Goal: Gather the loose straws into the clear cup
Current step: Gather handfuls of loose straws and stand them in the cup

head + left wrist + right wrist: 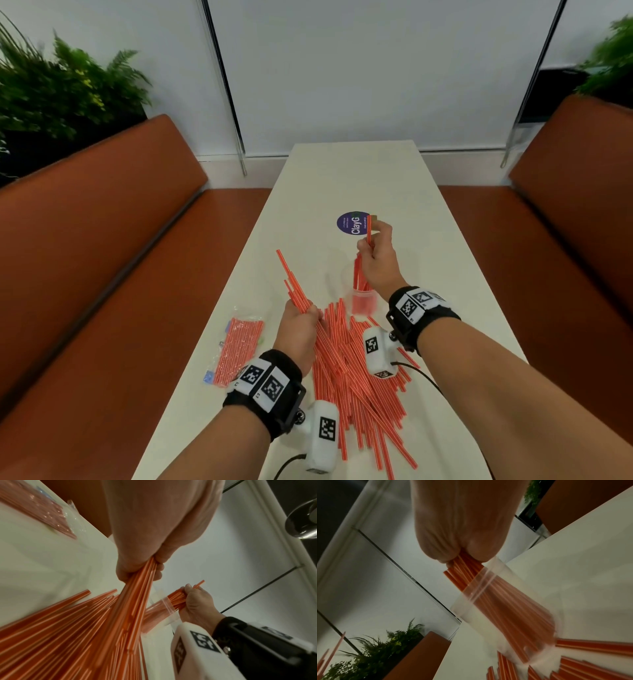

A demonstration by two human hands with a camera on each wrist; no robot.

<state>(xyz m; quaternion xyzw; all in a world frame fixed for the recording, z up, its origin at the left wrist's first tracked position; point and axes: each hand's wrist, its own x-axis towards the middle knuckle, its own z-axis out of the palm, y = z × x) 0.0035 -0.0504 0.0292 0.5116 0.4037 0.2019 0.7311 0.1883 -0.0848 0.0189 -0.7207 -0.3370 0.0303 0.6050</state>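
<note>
Head view: right hand (pixel 376 255) clamped on a bundle of straws (pixel 359 270) standing in the clear cup (pixel 363 301) mid-table; left hand (pixel 299 329) gripping another bunch (pixel 294 287) above the loose pile (pixel 356 370) toward the near edge. Light, stiff, probably slippery; best pinched mid-length. Packet (pixel 238 349) at left edge.

Left wrist view: fingers (pixel 158 573) curled round the bunch.

Right wrist view: cup rim (pixel 481 580) narrow, likely tippy.

Glossy orange plastic straws (pixel 356 370), a clear plastic cup (pixel 488 601) — on a smooth, matt white table (pixel 359 178).
</note>
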